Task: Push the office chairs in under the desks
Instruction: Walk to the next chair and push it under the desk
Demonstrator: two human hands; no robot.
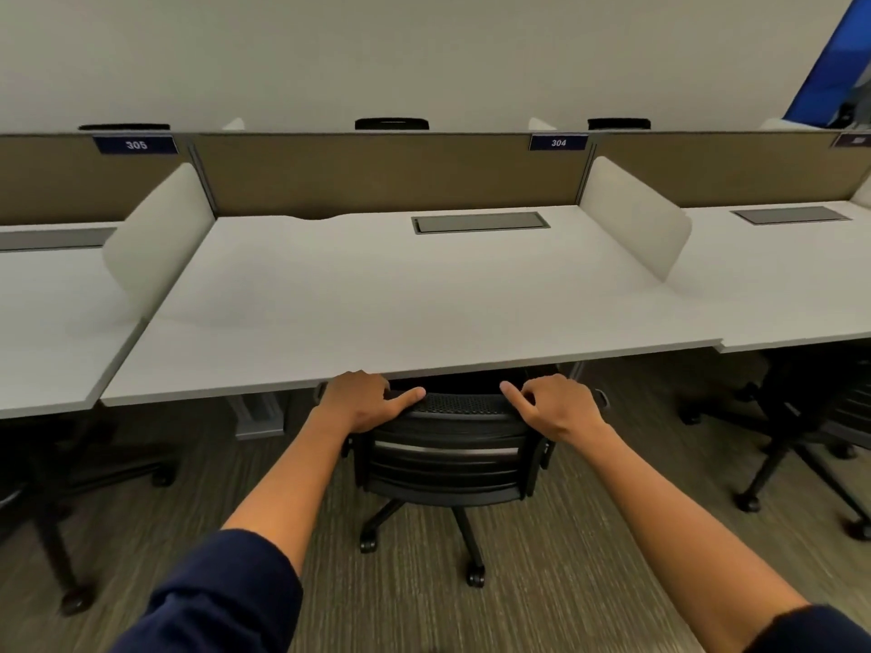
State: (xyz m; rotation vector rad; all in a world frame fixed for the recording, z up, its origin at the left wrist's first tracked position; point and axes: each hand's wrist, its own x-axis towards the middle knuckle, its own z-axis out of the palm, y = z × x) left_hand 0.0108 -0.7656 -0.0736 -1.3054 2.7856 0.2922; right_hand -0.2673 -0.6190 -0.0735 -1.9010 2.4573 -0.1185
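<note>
A black office chair (452, 454) stands straight ahead, its seat hidden under the white desk (400, 294) marked 304 and its backrest top close to the desk's front edge. My left hand (363, 400) grips the left end of the backrest top. My right hand (556, 407) grips the right end, fingers curled over it. The wheeled base and two castors show on the carpet below the backrest.
Another black chair (810, 435) stands under the right desk, and a third (56, 487) under the left desk marked 305. White side dividers (636, 214) and a tan back panel (391, 172) bound the desk. A grey desk leg (259, 417) stands left of the chair.
</note>
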